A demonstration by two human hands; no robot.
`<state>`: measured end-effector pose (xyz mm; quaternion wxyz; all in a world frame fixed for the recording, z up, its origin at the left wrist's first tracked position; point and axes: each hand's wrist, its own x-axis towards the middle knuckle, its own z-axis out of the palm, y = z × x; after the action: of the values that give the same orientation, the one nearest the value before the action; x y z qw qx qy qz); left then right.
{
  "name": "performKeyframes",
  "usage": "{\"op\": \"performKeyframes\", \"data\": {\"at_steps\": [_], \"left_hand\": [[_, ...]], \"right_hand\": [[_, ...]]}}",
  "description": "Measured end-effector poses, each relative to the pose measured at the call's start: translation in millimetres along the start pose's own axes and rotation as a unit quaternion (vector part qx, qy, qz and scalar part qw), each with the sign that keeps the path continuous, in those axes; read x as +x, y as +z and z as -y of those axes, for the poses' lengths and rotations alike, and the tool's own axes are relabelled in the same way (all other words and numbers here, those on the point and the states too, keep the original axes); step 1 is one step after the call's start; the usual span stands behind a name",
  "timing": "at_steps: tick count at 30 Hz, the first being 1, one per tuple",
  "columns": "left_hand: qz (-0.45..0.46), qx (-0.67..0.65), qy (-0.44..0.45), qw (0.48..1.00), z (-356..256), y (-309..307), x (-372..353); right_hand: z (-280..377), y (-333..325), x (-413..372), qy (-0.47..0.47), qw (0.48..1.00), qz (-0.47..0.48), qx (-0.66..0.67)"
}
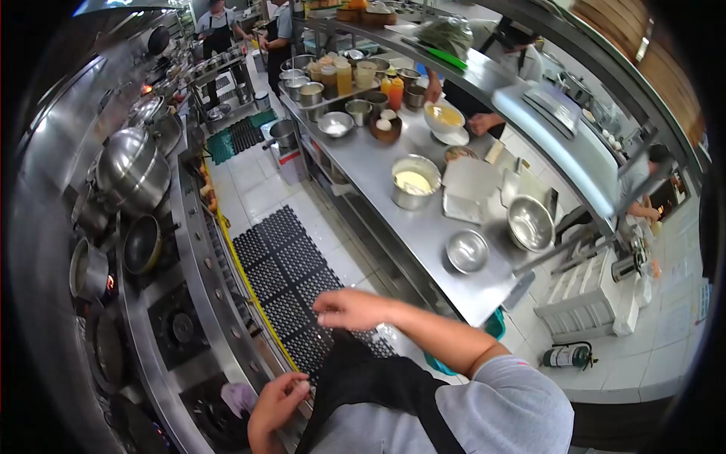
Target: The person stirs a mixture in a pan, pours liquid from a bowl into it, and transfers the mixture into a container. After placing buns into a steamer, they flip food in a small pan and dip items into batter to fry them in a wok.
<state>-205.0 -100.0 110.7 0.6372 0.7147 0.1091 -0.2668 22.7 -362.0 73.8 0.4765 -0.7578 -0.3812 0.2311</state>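
Note:
My right hand [354, 309] is held in front of my apron [355, 378], above the dark floor mat [283, 261]. Its fingers are loosely bent, thumb a little apart, and nothing shows in them. Low beside the stove's front edge is my left hand [278, 402], thumb and fingers slightly apart, with no object visible between them. A purple cloth [239, 398] lies on the stove [168, 276] just left of that hand. On the steel table [370, 193] ahead to the right are a pot of pale yellow liquid [415, 181] and an empty steel bowl [467, 251].
Pans [142, 244] and a pot [89, 268] over a flame line the left side. A person's hand [484, 122] is near a bowl of yellow liquid [444, 117] across the table. A fire extinguisher [569, 356] lies on the floor at right; other people work farther back.

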Motion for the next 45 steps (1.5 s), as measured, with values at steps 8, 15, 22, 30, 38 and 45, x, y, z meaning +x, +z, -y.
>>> {"op": "performKeyframes", "data": {"at_steps": [8,15,22,30,38,45], "left_hand": [[-0.158,0.206,0.139,0.956,-201.4,-161.6,68.7],[-0.304,0.43,0.243,0.815,-360.8,-283.8,98.5],[-0.445,0.438,0.215,0.751,-474.7,-389.0,208.0],[-0.507,0.43,0.075,0.743,-488.9,-617.7,289.8],[-0.583,0.428,0.057,0.688,-542.3,-779.1,403.1],[-0.614,0.438,-0.054,0.654,-470.3,-1025.9,430.7]], "right_hand": [[-149.0,-269.3,194.6,0.187,0.884,-0.404,0.142],[-377.9,-484.9,237.6,0.398,0.765,-0.5,-0.085],[-451.1,-534.9,253.8,0.46,0.691,-0.516,-0.211],[-415.8,-524.4,242.9,0.467,0.691,-0.452,-0.318],[-212.2,-543.2,298.0,0.389,0.832,-0.316,-0.238],[-80.4,-526.7,517.1,0.267,0.886,-0.337,-0.171]]}}
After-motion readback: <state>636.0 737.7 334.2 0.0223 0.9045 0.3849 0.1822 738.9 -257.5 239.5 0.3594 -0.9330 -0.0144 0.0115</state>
